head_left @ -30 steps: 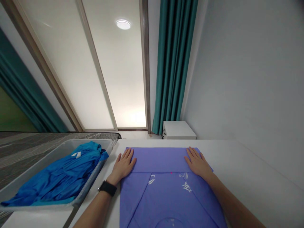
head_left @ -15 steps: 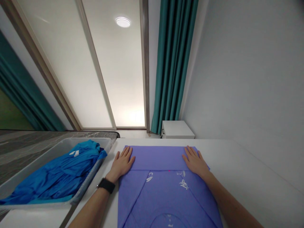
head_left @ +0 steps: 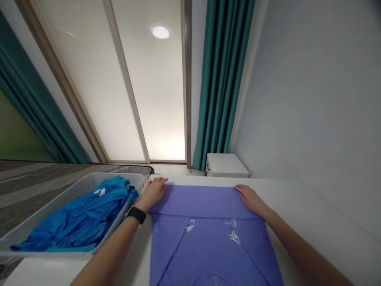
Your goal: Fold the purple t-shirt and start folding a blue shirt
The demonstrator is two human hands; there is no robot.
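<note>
A purple T-shirt with white print lies on the white table in front of me, its sides folded inward and a flat band turned over along the far end. My left hand, with a black watch on its wrist, is at the far left corner, fingers bent around the edge of the cloth. At the far right corner my right hand has its fingers closed over the shirt's edge. Both thumbs are largely hidden. The near end of the shirt runs out of the frame.
On the left stands a translucent plastic bin holding crumpled blue clothing. A white table surface extends to the right, up to the grey wall. Beyond it are a small white cabinet, a teal curtain and frosted sliding doors.
Both hands were lying flat with spread fingers on the folded band. They have moved outward to the far corners, and the fingers now curl around the cloth. The view has shifted slightly.
</note>
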